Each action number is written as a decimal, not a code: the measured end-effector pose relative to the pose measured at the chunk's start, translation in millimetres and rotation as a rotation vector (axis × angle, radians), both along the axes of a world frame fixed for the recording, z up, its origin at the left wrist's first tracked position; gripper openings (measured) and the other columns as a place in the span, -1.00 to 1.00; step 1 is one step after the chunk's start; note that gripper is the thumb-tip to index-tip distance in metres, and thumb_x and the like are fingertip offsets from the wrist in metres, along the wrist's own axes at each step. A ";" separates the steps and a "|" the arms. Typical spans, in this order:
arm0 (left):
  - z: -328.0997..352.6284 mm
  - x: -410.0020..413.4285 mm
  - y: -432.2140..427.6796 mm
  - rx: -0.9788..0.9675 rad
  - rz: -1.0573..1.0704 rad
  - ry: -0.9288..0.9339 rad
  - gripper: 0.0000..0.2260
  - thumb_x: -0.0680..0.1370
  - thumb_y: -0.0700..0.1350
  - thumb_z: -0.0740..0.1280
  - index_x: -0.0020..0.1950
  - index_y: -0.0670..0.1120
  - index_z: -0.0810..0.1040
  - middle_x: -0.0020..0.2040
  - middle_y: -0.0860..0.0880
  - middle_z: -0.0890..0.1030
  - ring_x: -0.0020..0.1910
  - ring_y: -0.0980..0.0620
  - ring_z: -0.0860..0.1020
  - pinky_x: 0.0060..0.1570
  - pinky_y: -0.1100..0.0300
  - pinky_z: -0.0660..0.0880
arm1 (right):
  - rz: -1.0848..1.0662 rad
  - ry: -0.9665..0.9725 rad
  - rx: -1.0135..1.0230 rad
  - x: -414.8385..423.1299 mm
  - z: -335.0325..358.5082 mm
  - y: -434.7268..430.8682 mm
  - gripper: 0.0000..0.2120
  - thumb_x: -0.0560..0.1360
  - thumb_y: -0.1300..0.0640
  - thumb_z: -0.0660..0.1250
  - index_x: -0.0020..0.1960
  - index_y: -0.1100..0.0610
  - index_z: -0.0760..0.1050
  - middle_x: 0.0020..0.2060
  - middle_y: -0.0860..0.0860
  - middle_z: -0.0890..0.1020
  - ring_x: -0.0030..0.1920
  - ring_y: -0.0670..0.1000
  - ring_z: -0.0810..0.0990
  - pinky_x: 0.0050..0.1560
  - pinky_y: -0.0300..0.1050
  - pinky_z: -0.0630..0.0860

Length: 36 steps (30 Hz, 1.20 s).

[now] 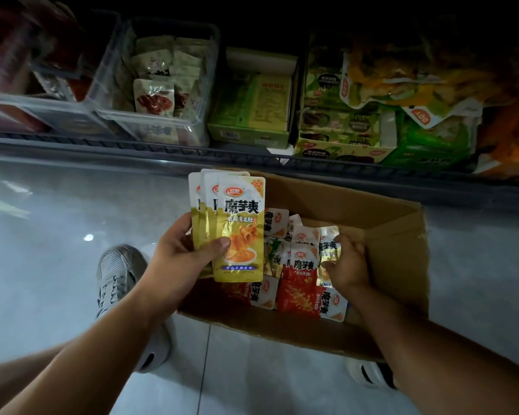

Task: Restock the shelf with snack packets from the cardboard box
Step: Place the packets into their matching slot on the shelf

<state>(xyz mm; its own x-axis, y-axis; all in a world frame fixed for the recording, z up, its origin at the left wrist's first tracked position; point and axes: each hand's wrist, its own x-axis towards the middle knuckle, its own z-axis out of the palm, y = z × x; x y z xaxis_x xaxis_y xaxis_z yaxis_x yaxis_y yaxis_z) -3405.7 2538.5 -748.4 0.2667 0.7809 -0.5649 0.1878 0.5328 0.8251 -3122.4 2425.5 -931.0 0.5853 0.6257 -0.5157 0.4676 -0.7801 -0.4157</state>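
Head — left hand point(177, 259), right hand point(349, 265), 魔芋爽 packets point(240, 211)

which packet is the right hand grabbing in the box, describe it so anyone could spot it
Start at the cardboard box on the floor by the shelf. At the right edge of its packet pile, the right hand pinches a shiny gold packet. Its crinkled, reflective foil sets it apart from the red packets beside it and the yellow packets fanned in the left hand.
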 end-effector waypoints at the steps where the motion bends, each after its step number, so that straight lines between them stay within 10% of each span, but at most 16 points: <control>1: 0.0 -0.1 -0.2 0.002 -0.004 -0.001 -0.69 0.55 -0.31 0.42 0.23 -0.02 0.58 0.00 -0.06 0.76 -0.08 -0.07 0.75 -0.24 0.22 0.64 | 0.007 0.011 0.014 0.9 2.6 -0.8 -0.48 0.48 0.28 0.44 0.35 -0.04 0.38 0.25 0.15 0.47 0.00 0.19 0.59 -0.11 0.00 0.59; 4: 0.7 0.0 -0.8 0.010 -0.011 -0.006 -0.70 0.56 -0.30 0.41 0.24 -0.01 0.58 0.00 -0.04 0.76 -0.06 -0.06 0.75 -0.21 0.22 0.65 | 0.055 -0.011 0.048 3.5 20.7 -0.9 -0.61 0.57 0.27 0.30 0.33 -0.04 0.38 0.07 0.12 0.64 -0.16 0.12 0.59 -0.32 -0.18 0.43; 9: 4.2 -1.6 -2.2 -0.011 -0.010 -0.037 -0.68 0.57 -0.28 0.42 0.29 -0.04 0.56 0.04 -0.04 0.75 -0.03 -0.06 0.74 -0.17 0.16 0.67 | 0.103 -0.035 0.206 -3.2 80.9 2.3 -0.63 0.59 0.21 0.26 0.35 -0.07 0.42 0.26 0.08 0.55 0.19 0.13 0.56 0.12 0.10 0.59; 14: 6.0 -5.3 -4.9 -0.068 0.021 -0.082 -0.66 0.55 -0.27 0.44 0.27 0.01 0.55 0.07 -0.07 0.74 0.02 -0.12 0.73 0.10 -0.14 0.63 | 0.012 0.195 0.398 -29.2 160.4 18.6 -0.67 0.58 0.26 0.27 0.19 -0.14 0.48 0.05 -0.09 0.61 -0.25 -0.01 0.63 -0.42 -0.22 0.52; 21: 17.0 -7.0 -14.1 -0.097 0.034 -0.137 -0.67 0.55 -0.24 0.46 0.26 0.02 0.55 0.06 -0.09 0.74 0.01 -0.16 0.73 0.11 -0.19 0.62 | 0.043 0.432 0.515 -84.9 199.0 56.2 -0.39 0.47 0.14 0.51 0.39 -0.21 0.33 0.12 -0.01 0.65 0.05 -0.02 0.67 0.09 0.00 0.64; 27: 21.3 -13.9 -13.4 -0.095 -0.014 -0.227 -0.50 0.44 -0.12 0.51 0.36 -0.04 0.51 0.19 -0.17 0.69 0.15 -0.23 0.68 0.23 -0.30 0.55 | 0.149 0.348 0.461 -108.4 196.7 61.8 -0.14 0.42 0.03 0.55 0.57 -0.08 0.13 0.08 -0.09 0.65 0.00 -0.14 0.65 0.05 -0.12 0.63; 36: 8.9 -18.6 2.2 -0.013 0.079 -0.132 -0.53 0.49 -0.33 0.48 0.36 -0.11 0.49 0.14 -0.15 0.72 0.06 -0.12 0.72 0.06 -0.08 0.66 | 0.056 0.496 0.463 -110.7 190.1 80.1 -0.49 0.50 -0.02 0.47 0.38 0.00 0.39 -0.01 -0.05 0.69 -0.11 -0.08 0.70 -0.13 -0.10 0.67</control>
